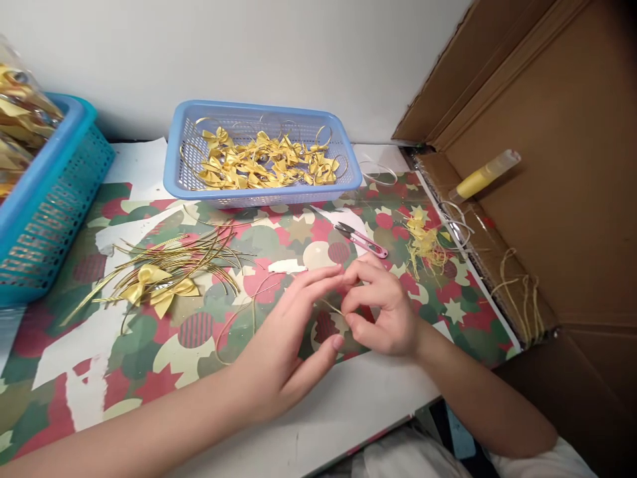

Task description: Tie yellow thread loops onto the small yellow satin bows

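Observation:
My right hand (381, 305) is closed, its thumb and fingers pinching the end of a thin gold cord (331, 306). Facing it, my left hand (286, 345) has its fingers stretched out and its thumb apart; the fingertips come close to the right hand's fingers. A loop of gold cord (229, 326) lies left of the left hand, partly hidden behind it. Farther left, a pile of cut gold cords (199, 255) has yellow satin bows (175, 292) on top of it. Pink thread snips (363, 240) lie just beyond my right hand.
A blue basket (263, 194) of yellow bows with cord loops stands at the back. Another basket (54, 219) holds bagged bows at the left. Yellow thread scraps (425, 242) lie at the right, near a cardboard wall (562, 166) with a yellow tube (485, 176).

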Motion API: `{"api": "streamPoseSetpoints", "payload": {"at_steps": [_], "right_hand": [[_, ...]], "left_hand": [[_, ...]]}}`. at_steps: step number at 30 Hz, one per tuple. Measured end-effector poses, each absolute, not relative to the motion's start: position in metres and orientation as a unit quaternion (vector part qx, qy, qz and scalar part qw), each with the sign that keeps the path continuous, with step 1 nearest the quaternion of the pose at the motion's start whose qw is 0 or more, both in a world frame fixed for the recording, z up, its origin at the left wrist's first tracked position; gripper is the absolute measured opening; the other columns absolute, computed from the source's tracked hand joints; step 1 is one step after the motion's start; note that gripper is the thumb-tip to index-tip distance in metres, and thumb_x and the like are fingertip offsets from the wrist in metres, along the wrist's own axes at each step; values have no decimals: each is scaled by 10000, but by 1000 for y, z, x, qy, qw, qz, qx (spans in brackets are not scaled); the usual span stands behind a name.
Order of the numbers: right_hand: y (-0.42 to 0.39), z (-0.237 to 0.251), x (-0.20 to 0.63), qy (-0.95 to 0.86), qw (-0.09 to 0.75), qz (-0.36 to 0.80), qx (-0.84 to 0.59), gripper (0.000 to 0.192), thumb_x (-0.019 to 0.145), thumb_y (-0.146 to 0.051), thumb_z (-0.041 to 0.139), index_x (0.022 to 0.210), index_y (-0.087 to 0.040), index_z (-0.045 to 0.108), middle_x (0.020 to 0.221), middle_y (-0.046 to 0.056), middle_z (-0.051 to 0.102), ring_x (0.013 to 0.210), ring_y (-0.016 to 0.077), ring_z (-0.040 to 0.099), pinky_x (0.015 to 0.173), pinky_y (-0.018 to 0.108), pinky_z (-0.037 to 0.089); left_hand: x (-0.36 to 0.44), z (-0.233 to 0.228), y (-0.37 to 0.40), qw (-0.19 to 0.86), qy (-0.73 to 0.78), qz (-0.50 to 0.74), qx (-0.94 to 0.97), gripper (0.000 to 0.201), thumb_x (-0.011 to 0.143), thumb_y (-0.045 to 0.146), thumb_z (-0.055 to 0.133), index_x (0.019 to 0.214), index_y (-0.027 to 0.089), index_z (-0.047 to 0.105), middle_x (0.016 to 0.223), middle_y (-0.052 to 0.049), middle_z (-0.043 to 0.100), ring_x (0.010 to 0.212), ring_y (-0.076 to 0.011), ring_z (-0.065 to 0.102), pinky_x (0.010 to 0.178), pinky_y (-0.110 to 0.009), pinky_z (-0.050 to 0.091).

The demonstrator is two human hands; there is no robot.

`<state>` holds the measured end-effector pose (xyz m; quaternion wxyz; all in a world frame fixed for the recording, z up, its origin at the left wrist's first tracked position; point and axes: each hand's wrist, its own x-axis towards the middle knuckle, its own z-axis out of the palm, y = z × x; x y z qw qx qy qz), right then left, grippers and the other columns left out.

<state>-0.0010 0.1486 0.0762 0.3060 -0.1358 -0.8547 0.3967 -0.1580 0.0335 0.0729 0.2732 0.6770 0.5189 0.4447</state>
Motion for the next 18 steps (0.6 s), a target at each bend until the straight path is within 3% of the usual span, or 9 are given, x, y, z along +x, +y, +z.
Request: {"api": "streamPoseSetpoints", "payload": {"at_steps": [2, 5, 7, 9, 10, 12, 13, 15, 18], "right_hand": [[147, 75, -2, -870, 318, 355, -124, 123, 682, -132, 521, 576, -193, 527, 700, 14, 507, 735, 163, 445, 683, 327, 400], [148, 75, -3, -872, 339, 328, -129, 127, 689, -129, 498, 578, -192, 500, 689, 14, 493, 714, 158, 434, 666, 327, 381], [149, 76, -2, -865, 359, 316, -150, 125, 692, -121, 485, 587, -188, 497, 685, 14, 484, 707, 155, 423, 657, 326, 362], [150, 76, -1, -856, 377, 303, -182, 129, 698, -113, 478, 592, -184, 494, 680, 14, 473, 705, 154, 414, 660, 329, 350], [151, 76, 0, -852, 383, 299, -197, 132, 701, -110, 475, 591, -183, 488, 675, 13, 467, 704, 154, 410, 662, 330, 347], [151, 75, 0, -845, 388, 296, -217, 137, 704, -108, 473, 589, -182, 476, 667, 10, 460, 698, 152, 403, 668, 335, 343], [151, 75, 0, -844, 390, 297, -218, 136, 703, -108, 473, 588, -181, 471, 666, 8, 459, 697, 150, 401, 671, 336, 343], [150, 74, 0, -845, 393, 300, -206, 128, 700, -108, 477, 595, -181, 472, 676, 9, 466, 703, 150, 403, 671, 334, 345], [149, 75, -2, -857, 390, 300, -156, 111, 688, -99, 481, 618, -184, 493, 707, 16, 487, 727, 155, 420, 677, 332, 368]], "left_hand": [[-158, 73, 35, 358, 521, 417, 653, 440, 955, 188, 486, 1380, 217, 375, 1189, -106, 630, 1018, -190, 641, 804, -299, 560], [-162, 76, 36, 434, 538, 358, 628, 236, 988, 252, 442, 1216, 219, 493, 772, 10, 660, 591, -118, 597, 503, -220, 483], [-165, 79, 36, 352, 578, 356, 645, 171, 965, 245, 481, 1119, 224, 551, 805, -2, 676, 682, -145, 637, 567, -254, 513], [-167, 83, 37, 205, 614, 395, 652, 263, 908, 214, 555, 1170, 220, 557, 1151, -77, 668, 1050, -235, 639, 840, -379, 550], [-167, 85, 37, 138, 620, 423, 647, 361, 876, 203, 588, 1233, 216, 540, 1350, -104, 568, 1238, -288, 543, 989, -457, 492], [-167, 89, 37, 41, 622, 486, 613, 508, 841, 205, 610, 1334, 237, 492, 1572, -59, 322, 1433, -342, 310, 1151, -525, 342], [-167, 90, 37, 4, 623, 519, 585, 536, 837, 207, 602, 1355, 267, 480, 1598, -6, 269, 1456, -341, 259, 1173, -519, 318], [-168, 91, 36, -49, 610, 557, 562, 552, 817, 187, 600, 1340, 327, 493, 1573, 65, 300, 1435, -321, 291, 1149, -498, 355], [-167, 87, 35, 17, 551, 533, 642, 515, 800, 119, 606, 1288, 256, 518, 1397, -48, 517, 1257, -279, 508, 1028, -455, 467]]}}
